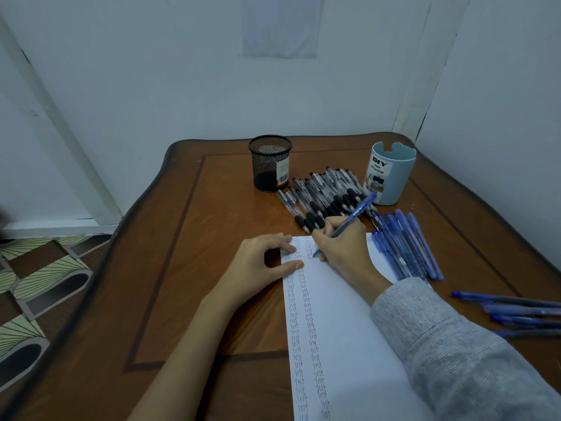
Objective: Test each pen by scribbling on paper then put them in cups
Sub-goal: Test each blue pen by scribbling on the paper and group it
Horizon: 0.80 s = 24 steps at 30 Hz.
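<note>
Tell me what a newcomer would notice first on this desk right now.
The right hand holds a blue pen tip-down near the top of the paper, beside two long columns of "test", while the left hand presses the sheet's left edge. Behind them, a heap of black-grip pens lies between the black mesh cup and the light blue cup; a row of blue pens lies right of the paper.

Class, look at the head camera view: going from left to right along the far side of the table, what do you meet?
Black mesh cup → heap of black pens → light blue cup.
</note>
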### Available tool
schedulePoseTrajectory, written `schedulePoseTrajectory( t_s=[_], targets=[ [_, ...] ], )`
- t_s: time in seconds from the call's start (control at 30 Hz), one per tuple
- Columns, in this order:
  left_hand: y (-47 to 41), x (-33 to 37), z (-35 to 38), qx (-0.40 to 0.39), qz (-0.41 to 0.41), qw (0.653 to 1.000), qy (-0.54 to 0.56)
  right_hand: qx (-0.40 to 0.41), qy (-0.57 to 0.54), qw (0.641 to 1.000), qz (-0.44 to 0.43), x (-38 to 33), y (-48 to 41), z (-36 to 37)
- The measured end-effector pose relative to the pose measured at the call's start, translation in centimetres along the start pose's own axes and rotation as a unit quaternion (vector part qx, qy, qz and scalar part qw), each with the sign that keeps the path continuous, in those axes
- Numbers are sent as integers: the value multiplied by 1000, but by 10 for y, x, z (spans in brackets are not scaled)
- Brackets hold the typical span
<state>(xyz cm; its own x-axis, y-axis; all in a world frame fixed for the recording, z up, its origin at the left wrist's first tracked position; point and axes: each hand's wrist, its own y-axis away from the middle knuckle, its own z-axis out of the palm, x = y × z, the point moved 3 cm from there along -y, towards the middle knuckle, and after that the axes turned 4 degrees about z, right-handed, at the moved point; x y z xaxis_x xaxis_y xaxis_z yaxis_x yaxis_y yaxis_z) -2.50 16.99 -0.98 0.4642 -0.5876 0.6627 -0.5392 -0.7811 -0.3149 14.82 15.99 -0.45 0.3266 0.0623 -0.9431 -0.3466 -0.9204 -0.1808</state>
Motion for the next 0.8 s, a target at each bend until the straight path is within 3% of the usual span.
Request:
schedulePoseTrajectory(
  t_s=[0.43, 0.63, 0.8],
  targets=[
    [0, 1, 0, 11, 20, 1000, 4, 16, 11, 1000, -6, 3, -1, 3],
    [1, 0, 1, 8, 27, 1000, -3, -4, -164, 984, 71, 3, -2, -4],
    [1, -1, 3, 6, 23, 1000, -8, -12, -165, 986, 28, -4, 2, -4]
  ],
)
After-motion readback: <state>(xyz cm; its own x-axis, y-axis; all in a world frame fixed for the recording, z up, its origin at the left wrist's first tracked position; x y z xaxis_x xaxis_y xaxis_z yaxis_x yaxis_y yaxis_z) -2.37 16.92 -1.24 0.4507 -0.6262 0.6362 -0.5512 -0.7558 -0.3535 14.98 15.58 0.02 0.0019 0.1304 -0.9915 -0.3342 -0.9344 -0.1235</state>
